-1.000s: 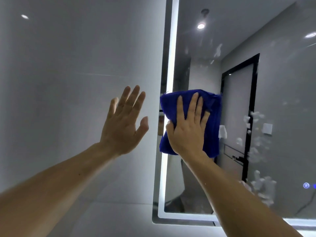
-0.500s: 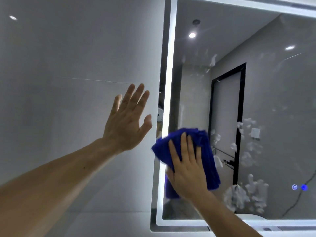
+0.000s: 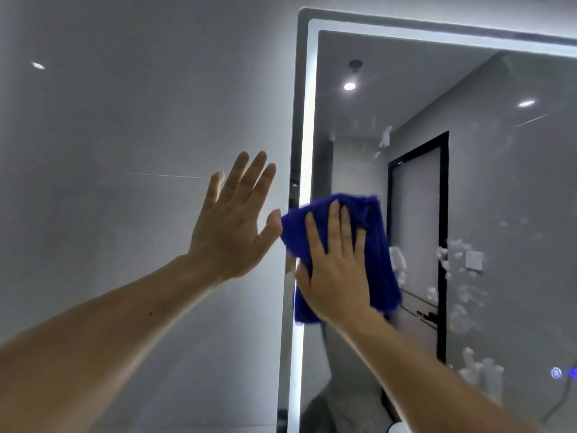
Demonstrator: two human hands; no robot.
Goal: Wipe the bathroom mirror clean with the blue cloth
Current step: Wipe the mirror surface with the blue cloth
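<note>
The bathroom mirror [image 3: 499,182] fills the right half of the view, with a lit white strip along its left and top edges. White foam blotches [image 3: 459,276] speckle the glass on the right. A folded blue cloth [image 3: 379,245] lies flat against the glass near the left edge. My right hand [image 3: 337,270] presses on the cloth with straight, spread fingers. My left hand [image 3: 231,220] is held flat against the grey wall just left of the mirror, fingers straight, its thumb tip next to the cloth's corner.
The grey tiled wall [image 3: 125,151] covers the left half. Two small blue touch buttons [image 3: 562,372] glow at the mirror's lower right. The glass reflects a black-framed door [image 3: 418,245], a wall switch [image 3: 474,260] and ceiling lights.
My right hand slid the cloth down the mirror's left side, then back up a little. The view shifted and the mirror's top edge came into sight. My left hand stayed on the wall.
</note>
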